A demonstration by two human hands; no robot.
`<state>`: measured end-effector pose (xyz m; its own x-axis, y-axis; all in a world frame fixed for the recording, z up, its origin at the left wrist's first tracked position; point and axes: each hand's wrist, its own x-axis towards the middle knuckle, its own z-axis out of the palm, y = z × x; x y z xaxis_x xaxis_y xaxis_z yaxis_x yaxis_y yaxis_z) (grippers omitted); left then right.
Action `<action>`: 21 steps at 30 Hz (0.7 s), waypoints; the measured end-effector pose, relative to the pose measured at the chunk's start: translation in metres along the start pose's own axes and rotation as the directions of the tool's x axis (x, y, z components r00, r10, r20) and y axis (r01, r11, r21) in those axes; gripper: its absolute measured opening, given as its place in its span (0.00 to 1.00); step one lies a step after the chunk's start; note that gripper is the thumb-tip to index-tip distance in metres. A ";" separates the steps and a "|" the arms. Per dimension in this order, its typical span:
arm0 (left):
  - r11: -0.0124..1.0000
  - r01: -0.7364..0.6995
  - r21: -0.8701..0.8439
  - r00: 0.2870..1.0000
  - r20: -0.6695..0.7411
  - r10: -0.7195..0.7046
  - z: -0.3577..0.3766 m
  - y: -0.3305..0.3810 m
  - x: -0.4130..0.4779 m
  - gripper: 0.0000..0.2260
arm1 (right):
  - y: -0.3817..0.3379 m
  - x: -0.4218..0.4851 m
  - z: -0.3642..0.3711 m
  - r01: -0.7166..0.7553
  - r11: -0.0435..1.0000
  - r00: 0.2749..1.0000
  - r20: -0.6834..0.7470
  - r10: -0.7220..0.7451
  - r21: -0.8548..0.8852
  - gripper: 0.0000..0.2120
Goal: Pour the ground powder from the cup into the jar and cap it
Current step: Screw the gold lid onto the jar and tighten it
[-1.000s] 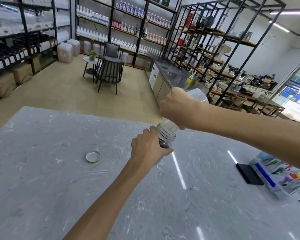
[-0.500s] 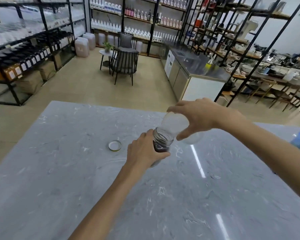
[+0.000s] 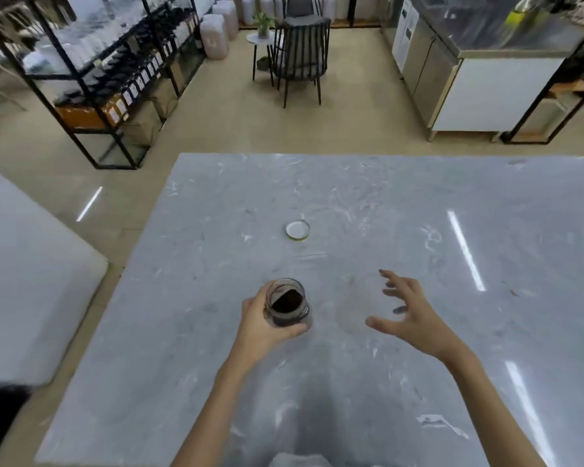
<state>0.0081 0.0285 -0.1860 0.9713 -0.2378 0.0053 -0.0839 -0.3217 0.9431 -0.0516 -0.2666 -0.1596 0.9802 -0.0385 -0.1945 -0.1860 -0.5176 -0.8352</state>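
- Plainly, the left hand [image 3: 262,326] was wrapped around one glass jar [image 3: 287,304], thumb along its near side and the other fingers hidden behind the glass, gripping it firmly.
- That jar stood uncapped on the grey marble table [image 3: 351,203], its mouth open upward, with dark ground powder [image 3: 285,302] filling much of the inside (the surface of the powder looked sloped, higher toward one side).
- To the right of the jar, the right hand [image 3: 410,320] hung empty, fingers [image 3: 390,292] spread wide apart and slightly curled, thumb stretched toward the jar without touching it; whether the fingertips brushed the tabletop could not be told.
- One round lid [image 3: 297,229] lay flat on the table, well beyond the jar toward the far edge, apart from both hands, pale inner face up with a yellowish rim.
- A cup did not show anywhere on the tabletop.
- Bare marble lay open on every side of the jar and lid; the table's left edge ran diagonally near the left forearm, and the far edge sat well past the lid.
- Across a strip of floor to the left, a second pale surface [image 3: 31,281] stood apart from the table.
- Counted: two hands, one jar, one lid.
- Beyond the table stood dark chairs [image 3: 300,52], black shelving [image 3: 108,79] and a steel counter [image 3: 486,79].
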 end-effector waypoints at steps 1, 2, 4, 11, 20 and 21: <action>1.000 0.010 0.005 1.000 0.012 -0.010 0.000 -0.008 -0.003 0.33 | 0.006 -0.002 0.007 -0.006 1.000 1.000 0.003 0.006 -0.016 0.46; 1.000 0.019 0.010 0.999 0.034 -0.020 0.000 -0.014 -0.005 0.34 | 0.009 -0.004 0.012 -0.010 1.000 1.000 0.005 0.010 -0.019 0.45; 0.999 0.032 0.009 0.997 0.070 -0.033 -0.001 -0.020 -0.007 0.35 | 0.014 -0.005 0.017 -0.015 1.000 1.000 -0.013 0.015 -0.007 0.45; 0.999 -0.038 0.038 0.991 0.130 0.033 0.001 -0.027 -0.003 0.33 | 0.023 -0.006 0.015 -0.030 0.996 0.999 -0.025 0.028 -0.080 0.46; 0.984 -0.094 0.149 0.986 0.149 0.072 -0.005 -0.051 0.016 0.29 | 0.034 -0.003 0.033 0.019 0.971 0.999 0.053 -0.007 -0.238 0.47; 0.982 -0.095 0.163 0.986 0.152 0.070 -0.007 -0.054 0.017 0.29 | 0.036 -0.004 0.034 0.021 0.970 0.998 0.056 -0.008 -0.240 0.47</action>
<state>0.0304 0.0480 -0.2343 0.9178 -0.3966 0.0205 -0.2107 -0.4426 0.8716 -0.0643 -0.2557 -0.2068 0.9762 0.0131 -0.2163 -0.1436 -0.7086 -0.6909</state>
